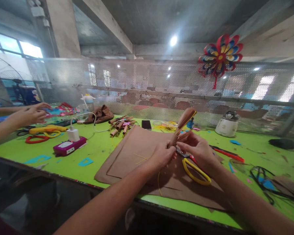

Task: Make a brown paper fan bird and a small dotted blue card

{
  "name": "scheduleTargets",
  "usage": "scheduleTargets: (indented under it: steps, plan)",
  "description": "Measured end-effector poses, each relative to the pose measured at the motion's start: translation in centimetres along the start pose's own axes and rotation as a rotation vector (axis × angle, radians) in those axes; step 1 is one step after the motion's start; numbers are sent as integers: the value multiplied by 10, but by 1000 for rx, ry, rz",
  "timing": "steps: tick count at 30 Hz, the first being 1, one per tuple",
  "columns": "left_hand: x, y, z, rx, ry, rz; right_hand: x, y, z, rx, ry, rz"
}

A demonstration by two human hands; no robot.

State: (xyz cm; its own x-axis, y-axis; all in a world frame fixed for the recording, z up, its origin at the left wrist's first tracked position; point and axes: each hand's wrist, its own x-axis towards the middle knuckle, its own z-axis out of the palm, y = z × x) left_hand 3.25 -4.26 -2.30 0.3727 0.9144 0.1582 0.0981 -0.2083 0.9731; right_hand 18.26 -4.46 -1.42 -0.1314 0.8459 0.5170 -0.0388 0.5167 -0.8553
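My left hand [164, 153] is closed around the lower end of a rolled brown paper piece [185, 122], which tilts up to the right and has a yellow edge. Close beside it, my right hand [198, 148] has its fingers bent at the roll's base; what they pinch is too small to make out. Scissors with yellow-lined handles [197, 173] lie beneath my right hand, on brown paper sheets [142, 143]. Thin yellow strands [142, 157] rest on the sheets, and another hangs below my left hand.
On the green table [88, 173] stand a purple power strip [70, 146], a bundle of brown rolls [121, 125] and a white jug [227, 124]. Red-handled pliers [229, 154] and black cords lie right. Another person's hands [30, 116] are at far left.
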Motion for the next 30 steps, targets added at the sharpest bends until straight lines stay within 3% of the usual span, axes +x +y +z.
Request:
scheduleTargets:
  steps: [8,13,18,25,30]
  plan:
    - [-2,1,1,-48,-18,-16,1,1,1,-115,197,-48]
    - [4,1,1,-335,-21,-153,7,-4,-22,-57,311,-81]
    - [8,4,-5,-600,-39,-255,13,4,-40,-11,186,18]
    - [6,12,-9,-680,-17,-246,11,4,-33,25,72,99]
    - [12,5,-12,-723,-6,-175,9,8,-30,18,-44,282]
